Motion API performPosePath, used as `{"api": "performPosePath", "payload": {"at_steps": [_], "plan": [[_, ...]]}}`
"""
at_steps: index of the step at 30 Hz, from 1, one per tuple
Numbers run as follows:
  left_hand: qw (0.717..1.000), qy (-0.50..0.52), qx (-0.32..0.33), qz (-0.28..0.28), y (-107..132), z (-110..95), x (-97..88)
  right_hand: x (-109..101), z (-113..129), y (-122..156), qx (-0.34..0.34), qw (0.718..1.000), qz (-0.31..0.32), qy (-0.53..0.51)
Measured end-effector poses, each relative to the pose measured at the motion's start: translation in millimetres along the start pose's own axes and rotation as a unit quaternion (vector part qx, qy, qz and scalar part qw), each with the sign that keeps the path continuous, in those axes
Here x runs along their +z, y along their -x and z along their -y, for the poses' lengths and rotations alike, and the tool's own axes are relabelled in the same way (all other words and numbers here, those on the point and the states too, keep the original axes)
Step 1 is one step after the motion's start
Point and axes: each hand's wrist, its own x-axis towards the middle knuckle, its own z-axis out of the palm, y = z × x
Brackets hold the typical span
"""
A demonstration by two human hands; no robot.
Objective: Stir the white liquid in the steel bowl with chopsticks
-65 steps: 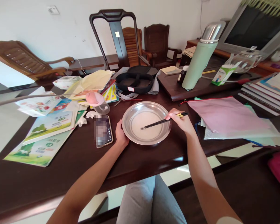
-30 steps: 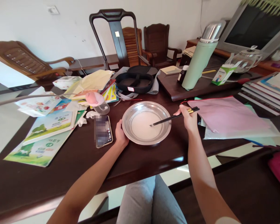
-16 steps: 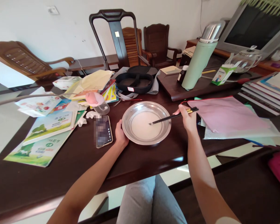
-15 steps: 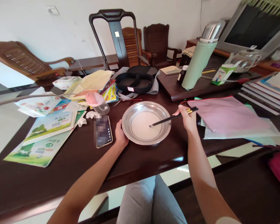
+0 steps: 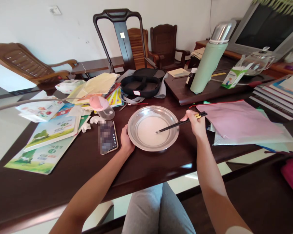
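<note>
A round metal plate [image 5: 171, 118] holding a thin white liquid sits on the dark wooden table [image 5: 141, 169] in front of me. My left hand [image 5: 126, 140] curls against the plate's left rim and steadies it. My right hand [image 5: 196, 125] is closed on a pair of black chopsticks [image 5: 178, 123] with yellow bands near the top. Their tips dip into the white liquid right of the plate's middle.
A phone [image 5: 107, 136] lies left of the plate, with picture books [image 5: 51, 130] and a pink-lidded cup [image 5: 103, 107] beyond it. A pink zip folder [image 5: 236, 122] lies to the right. A green thermos [image 5: 210, 61], a black divided tray [image 5: 143, 85] and wooden chairs [image 5: 164, 44] stand further back.
My right hand has drawn the chopsticks to the right, so their tips went from the plate's left-centre to right of its middle. Over the last second they only shift slightly. My left hand stays put.
</note>
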Motion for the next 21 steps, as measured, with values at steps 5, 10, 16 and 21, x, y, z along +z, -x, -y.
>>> {"api": "performPosePath", "payload": {"at_steps": [5, 10, 16, 21], "plan": [[1.000, 0.001, 0.000, 0.009, 0.1, 0.3, 0.2, 10.0, 5.2, 2.7, -0.018, 0.996, 0.087, 0.004], [1.000, -0.002, 0.000, 0.003, 2.2, -0.2, 2.1, 3.1, 0.6, -1.1, -0.013, 0.999, -0.022, 0.022], [1.000, 0.004, 0.003, -0.010, 4.1, -0.7, 4.6, 5.7, 4.4, 2.7, 0.011, 0.996, 0.085, -0.017], [1.000, 0.005, 0.003, -0.013, 3.0, -0.5, 3.6, 10.1, 4.6, 2.7, -0.024, 0.995, 0.093, 0.010]]}}
